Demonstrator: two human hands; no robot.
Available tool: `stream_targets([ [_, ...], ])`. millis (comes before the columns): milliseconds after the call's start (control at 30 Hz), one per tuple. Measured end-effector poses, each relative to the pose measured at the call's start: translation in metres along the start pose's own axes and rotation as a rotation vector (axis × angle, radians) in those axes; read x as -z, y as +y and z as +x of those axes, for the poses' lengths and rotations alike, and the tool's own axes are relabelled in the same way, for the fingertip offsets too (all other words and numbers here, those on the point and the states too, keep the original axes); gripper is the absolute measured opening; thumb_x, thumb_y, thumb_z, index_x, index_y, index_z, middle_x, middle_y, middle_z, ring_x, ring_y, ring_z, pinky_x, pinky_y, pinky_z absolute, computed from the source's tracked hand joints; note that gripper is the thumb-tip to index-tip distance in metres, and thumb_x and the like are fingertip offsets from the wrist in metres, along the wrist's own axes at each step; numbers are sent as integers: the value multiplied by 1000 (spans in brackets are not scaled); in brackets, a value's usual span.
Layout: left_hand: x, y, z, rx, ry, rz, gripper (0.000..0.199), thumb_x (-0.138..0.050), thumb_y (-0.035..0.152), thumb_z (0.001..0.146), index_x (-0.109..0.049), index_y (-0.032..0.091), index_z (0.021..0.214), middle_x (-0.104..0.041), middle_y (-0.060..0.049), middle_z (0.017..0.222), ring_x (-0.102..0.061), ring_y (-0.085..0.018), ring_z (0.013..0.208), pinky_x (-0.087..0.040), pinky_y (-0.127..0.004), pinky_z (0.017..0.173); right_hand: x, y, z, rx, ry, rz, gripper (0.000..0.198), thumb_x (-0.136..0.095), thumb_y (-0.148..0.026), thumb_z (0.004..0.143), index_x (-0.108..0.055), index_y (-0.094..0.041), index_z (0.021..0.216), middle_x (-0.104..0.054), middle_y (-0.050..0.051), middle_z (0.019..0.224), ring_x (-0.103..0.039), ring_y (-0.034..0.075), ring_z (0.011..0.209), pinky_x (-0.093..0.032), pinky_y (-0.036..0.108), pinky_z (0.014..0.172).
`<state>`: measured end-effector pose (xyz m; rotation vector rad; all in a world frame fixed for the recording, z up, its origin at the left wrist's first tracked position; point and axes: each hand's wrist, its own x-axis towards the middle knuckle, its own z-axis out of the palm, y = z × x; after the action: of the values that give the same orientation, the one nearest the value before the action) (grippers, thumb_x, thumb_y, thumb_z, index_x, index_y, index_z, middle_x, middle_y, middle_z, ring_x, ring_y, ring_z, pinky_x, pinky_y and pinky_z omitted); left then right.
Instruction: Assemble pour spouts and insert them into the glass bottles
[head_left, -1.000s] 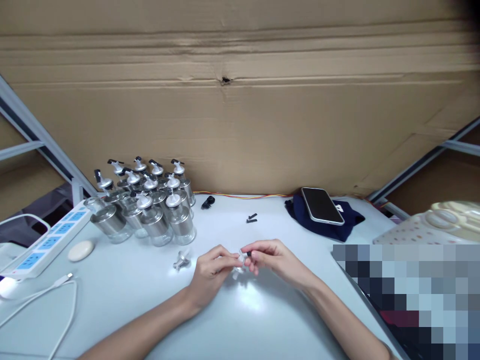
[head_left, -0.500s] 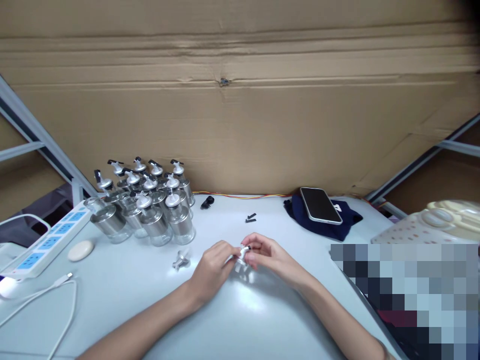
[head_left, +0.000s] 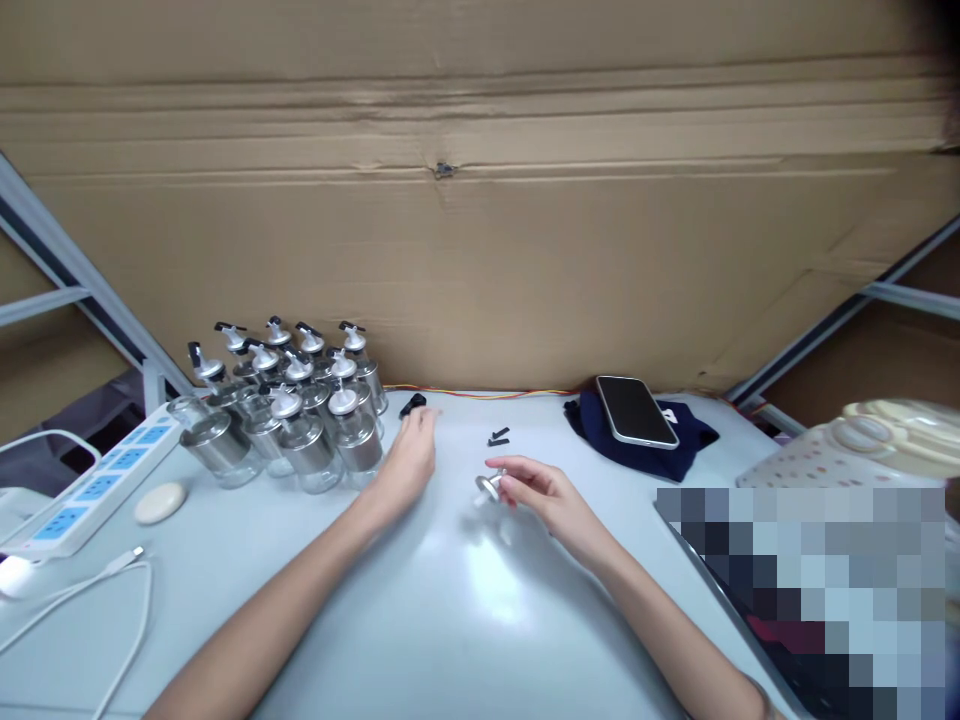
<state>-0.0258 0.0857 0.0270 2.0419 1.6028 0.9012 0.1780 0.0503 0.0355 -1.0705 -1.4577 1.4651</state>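
My left hand is stretched toward a small pile of black plastic pieces near the back of the table. Its fingertips are right by the pile, fingers extended, and nothing shows in them. My right hand pinches a silver pourer cap between thumb and fingers, tilted just above the table. Beyond it lie two thin black levers. Glass bottles with steel sleeves stand grouped at the left, topped with silver pourer caps and black levers.
A white power strip, a pale oval object and a white cable lie on the left. At right, a phone rests on a dark blue cap. A cardboard wall closes off the back.
My left hand has left the pourer cap and moved back and left to the black pieces. The right hand keeps the cap, now turned; my left arm covers the loose silver piece.
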Motion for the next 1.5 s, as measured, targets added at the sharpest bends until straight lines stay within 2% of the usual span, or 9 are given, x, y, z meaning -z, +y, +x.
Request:
stream_targets([
  [133,3,-14,38,171,49,161,30,-54,19,90,-53,13,119,-54,-13,125,-54,-27,114,-45,-49,95,1,-1,-1,20,24,-40,35,-68,-50,71,-62,-18,83,-59,-1,65,-53,14,59,-44,29,63],
  [300,2,-20,54,254,38,207,30,-56,29,90,-56,14,116,-59,-10,116,-61,-22,99,-52,-42,83,3,0,-1,34,43,-40,35,-70,-51,69,-60,-19,79,-60,0,64,-53,13,58,-44,29,62],
  [433,9,-11,38,140,2,94,17,-62,19,84,-60,14,100,-65,-7,99,-63,-20,92,-52,-38,82,7,-2,-2,78,142,-36,37,-70,-53,69,-61,-19,79,-61,1,63,-54,14,57,-47,30,61],
  [567,15,4,2,29,-13,-88,31,-70,15,73,-58,17,101,-68,-5,96,-65,-17,83,-54,-30,76,7,-6,-5,138,228,-29,35,-70,-51,70,-62,-19,82,-63,2,66,-57,16,61,-49,32,63],
  [800,13,14,-45,-78,1,-424,25,-65,10,71,-64,18,95,-65,-6,102,-62,-20,99,-51,-35,90,-1,-11,-12,184,125,-121,30,-63,-48,78,-67,-20,88,-70,6,76,-64,19,69,-54,35,70],
  [933,9,13,-53,-23,-65,-618,26,-64,10,72,-62,17,97,-67,-7,102,-64,-19,97,-50,-35,91,-4,-8,-14,226,104,-152,29,-63,-47,80,-65,-19,86,-70,6,75,-64,18,67,-54,33,67],
  [1133,10,15,-54,-43,-114,-537,26,-74,18,70,-71,20,95,-65,-4,88,-61,-18,84,-50,-29,76,-4,-1,-15,269,87,-212,20,-63,-39,82,-66,-19,83,-70,6,81,-64,18,74,-51,32,73],
  [1300,10,14,-54,7,-61,-583,37,-79,22,66,-69,20,101,-65,-1,80,-62,-17,79,-50,-30,78,-4,1,-15,229,67,-209,18,-68,-37,78,-68,-19,82,-72,6,82,-64,19,73,-51,32,70],
  [1500,8,13,-56,58,-82,-693,22,-80,19,62,-67,15,80,-69,-4,81,-65,-17,78,-53,-30,78,-8,-1,-17,231,83,-240,18,-68,-37,77,-69,-19,78,-72,5,77,-65,19,69,-52,31,67],
])
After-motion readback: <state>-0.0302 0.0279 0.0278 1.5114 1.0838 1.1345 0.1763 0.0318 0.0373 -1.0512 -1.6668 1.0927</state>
